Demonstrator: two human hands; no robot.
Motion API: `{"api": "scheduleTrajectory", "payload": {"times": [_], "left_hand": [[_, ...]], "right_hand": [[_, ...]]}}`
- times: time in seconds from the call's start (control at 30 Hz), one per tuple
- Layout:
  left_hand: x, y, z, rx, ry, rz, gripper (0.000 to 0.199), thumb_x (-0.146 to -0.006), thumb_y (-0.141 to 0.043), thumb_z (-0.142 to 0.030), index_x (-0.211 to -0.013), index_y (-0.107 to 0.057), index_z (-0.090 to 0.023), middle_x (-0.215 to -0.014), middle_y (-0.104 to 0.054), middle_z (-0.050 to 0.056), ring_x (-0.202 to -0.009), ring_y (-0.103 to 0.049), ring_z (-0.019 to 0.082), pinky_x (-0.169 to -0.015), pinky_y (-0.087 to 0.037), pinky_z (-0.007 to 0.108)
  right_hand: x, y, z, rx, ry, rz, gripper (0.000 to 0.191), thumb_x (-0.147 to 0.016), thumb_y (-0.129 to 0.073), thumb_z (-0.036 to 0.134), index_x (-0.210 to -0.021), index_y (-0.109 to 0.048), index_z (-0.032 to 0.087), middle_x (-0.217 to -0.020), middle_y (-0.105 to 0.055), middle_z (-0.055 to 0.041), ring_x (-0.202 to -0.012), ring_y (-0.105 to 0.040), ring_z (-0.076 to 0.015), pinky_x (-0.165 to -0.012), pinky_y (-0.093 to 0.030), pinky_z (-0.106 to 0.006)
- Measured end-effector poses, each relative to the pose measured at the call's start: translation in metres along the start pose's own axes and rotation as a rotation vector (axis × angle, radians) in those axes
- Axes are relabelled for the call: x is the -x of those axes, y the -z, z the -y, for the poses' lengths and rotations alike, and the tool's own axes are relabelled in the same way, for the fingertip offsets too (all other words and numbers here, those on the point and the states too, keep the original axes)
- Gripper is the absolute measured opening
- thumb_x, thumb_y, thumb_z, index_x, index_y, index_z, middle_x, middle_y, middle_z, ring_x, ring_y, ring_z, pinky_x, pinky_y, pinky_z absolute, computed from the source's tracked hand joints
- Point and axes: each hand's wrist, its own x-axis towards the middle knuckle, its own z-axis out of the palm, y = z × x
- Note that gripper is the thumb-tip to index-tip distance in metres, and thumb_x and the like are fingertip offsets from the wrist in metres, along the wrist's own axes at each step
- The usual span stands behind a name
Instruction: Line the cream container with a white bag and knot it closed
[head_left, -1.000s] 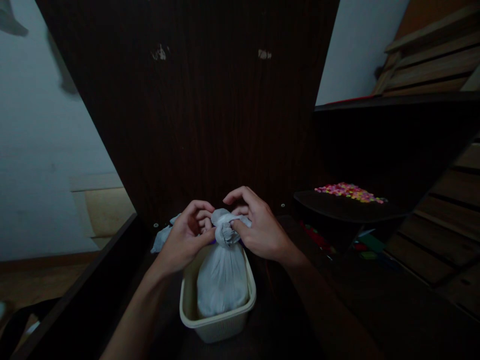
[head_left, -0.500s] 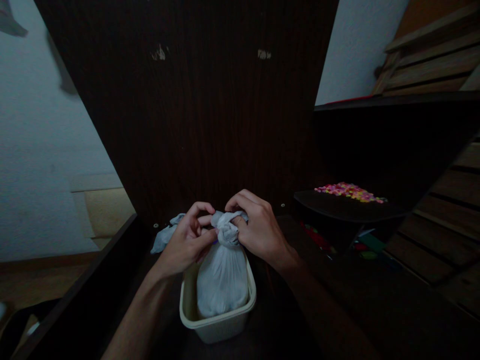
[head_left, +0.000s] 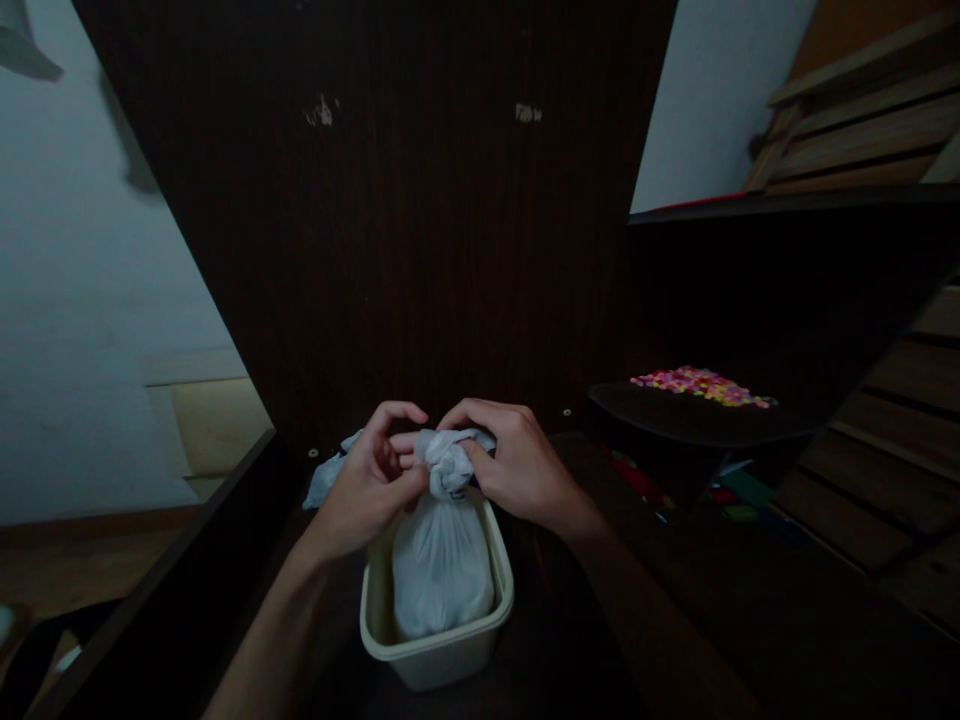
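Note:
A full white plastic bag (head_left: pixel 442 575), twisted into a knot at its neck, sits upright inside a cream rectangular tub (head_left: pixel 450 655). My left hand (head_left: pixel 375 475) is at the left of the knot, thumb and fingers closed on the bag's loose end. On the other side, my right hand (head_left: pixel 514 460) grips the right end of the knotted plastic between thumb and curled fingers. What fills the bag is hidden. Behind my left hand lies another crumpled white plastic bag (head_left: pixel 322 482), partly covered by the hand.
A dark wooden panel (head_left: pixel 420 250) rises behind the tub. To the right, a dark shelf (head_left: pixel 675 415) bears a pile of small pink and yellow pieces (head_left: pixel 701 385), with a green item (head_left: pixel 746 487) below. A dark ledge (head_left: pixel 240 490) runs along the left.
The knot has shifted slightly left and down, and my right hand has moved left with it. The tub has stayed nearly in place.

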Motion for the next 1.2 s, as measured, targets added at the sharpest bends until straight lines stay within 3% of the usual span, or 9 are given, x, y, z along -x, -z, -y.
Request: {"api": "scheduleTrajectory", "payload": {"times": [0.1,0.2,0.33,0.6,0.77,0.87,1.03,1.2], "left_hand": [[-0.003,0.004,-0.001,-0.159,-0.129,-0.125,0.037,-0.074,-0.082,-0.021,-0.1,-0.057,-0.02,-0.076,-0.058,-0.004,-0.057,-0.05,0.007,-0.052,-0.04,0.016],[-0.006,0.009,-0.002,-0.371,-0.208,-0.122,0.021,-0.075,-0.082,-0.023,-0.091,-0.069,-0.018,-0.091,-0.057,0.001,-0.072,-0.053,0.012,-0.061,-0.042,0.021],[-0.008,0.011,-0.003,-0.418,-0.183,-0.059,0.012,-0.08,-0.076,-0.028,-0.085,-0.073,-0.018,-0.095,-0.055,0.004,-0.082,-0.054,0.016,-0.067,-0.043,0.025],[-0.009,0.007,0.001,-0.339,-0.091,0.006,0.012,-0.084,-0.07,-0.029,-0.083,-0.076,-0.018,-0.107,-0.053,0.007,-0.099,-0.053,0.021,-0.08,-0.043,0.03],[-0.007,0.005,-0.001,-0.383,-0.133,-0.009,0.011,-0.083,-0.07,-0.027,-0.082,-0.075,-0.018,-0.105,-0.054,0.007,-0.096,-0.054,0.021,-0.079,-0.044,0.03],[-0.006,0.005,-0.002,-0.353,-0.159,-0.059,0.011,-0.079,-0.077,-0.025,-0.084,-0.072,-0.017,-0.096,-0.057,0.004,-0.084,-0.055,0.016,-0.072,-0.044,0.026],[-0.005,0.004,0.001,-0.147,-0.087,-0.09,0.041,-0.07,-0.087,-0.02,-0.102,-0.061,-0.019,-0.087,-0.063,-0.001,-0.067,-0.054,0.009,-0.061,-0.045,0.019],[-0.003,-0.002,0.002,-0.011,0.024,-0.061,0.045,-0.071,-0.087,-0.02,-0.101,-0.053,-0.02,-0.079,-0.062,-0.006,-0.047,-0.048,0.003,-0.042,-0.041,0.012]], "right_hand": [[0.001,0.002,0.0,-0.024,-0.02,0.006,0.029,-0.078,-0.053,-0.005,-0.087,-0.067,0.02,-0.087,-0.071,0.0008,-0.081,-0.065,-0.014,-0.075,-0.046,-0.025],[0.002,0.003,0.0,-0.014,-0.021,-0.001,0.028,-0.078,-0.054,-0.004,-0.086,-0.066,0.02,-0.085,-0.071,0.0009,-0.079,-0.065,-0.014,-0.074,-0.046,-0.024],[0.002,0.002,0.001,0.048,0.006,-0.045,0.028,-0.077,-0.052,-0.005,-0.083,-0.065,0.018,-0.083,-0.068,0.0,-0.077,-0.063,-0.0138,-0.072,-0.044,-0.024],[0.002,-0.003,-0.004,0.143,0.077,-0.079,0.027,-0.075,-0.048,-0.006,-0.079,-0.061,0.017,-0.08,-0.063,-0.0018,-0.072,-0.058,-0.0142,-0.066,-0.039,-0.026],[0.002,-0.003,-0.004,0.101,0.068,-0.099,0.027,-0.075,-0.049,-0.007,-0.078,-0.061,0.017,-0.078,-0.063,-0.0007,-0.071,-0.059,-0.013,-0.066,-0.04,-0.024],[0.002,-0.003,-0.002,0.096,0.05,-0.113,0.028,-0.074,-0.049,-0.007,-0.079,-0.061,0.017,-0.078,-0.064,-0.0005,-0.072,-0.06,-0.0133,-0.067,-0.041,-0.024],[0.002,-0.003,-0.002,0.112,0.031,-0.114,0.028,-0.072,-0.05,-0.008,-0.08,-0.062,0.017,-0.079,-0.065,-0.0009,-0.074,-0.061,-0.014,-0.068,-0.041,-0.024],[0.002,-0.003,-0.004,0.118,0.038,-0.125,0.029,-0.071,-0.05,-0.008,-0.078,-0.062,0.017,-0.077,-0.064,-0.0001,-0.071,-0.06,-0.013,-0.066,-0.041,-0.024]]}}
